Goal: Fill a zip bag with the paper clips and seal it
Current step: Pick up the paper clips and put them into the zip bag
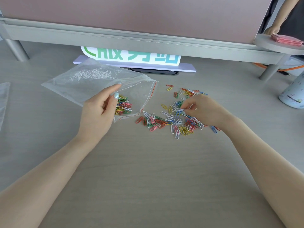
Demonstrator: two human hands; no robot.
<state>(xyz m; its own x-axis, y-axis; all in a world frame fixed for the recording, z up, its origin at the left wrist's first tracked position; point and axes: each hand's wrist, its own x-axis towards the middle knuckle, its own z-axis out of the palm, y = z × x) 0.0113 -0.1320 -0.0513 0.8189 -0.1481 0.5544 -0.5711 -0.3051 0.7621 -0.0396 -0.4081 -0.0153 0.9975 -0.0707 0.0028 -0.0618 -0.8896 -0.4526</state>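
A clear zip bag point(85, 79) with a red seal strip lies on the desk, its mouth open toward the right. My left hand point(100, 111) grips the bag's near edge close to the mouth. Several coloured paper clips point(123, 105) sit inside the bag by my thumb. A loose pile of coloured paper clips point(171, 120) is spread on the desk right of the bag. My right hand point(202, 109) is over that pile, its fingertips pinching a few clips.
A grey shelf rail point(148, 40) on legs runs across the back, with a white sign point(131, 56) under it. A pale bottle point(294, 94) stands at the right. Another plastic bag point(3, 99) lies at the left edge. Another person's hand rests by pink packets point(286, 39).
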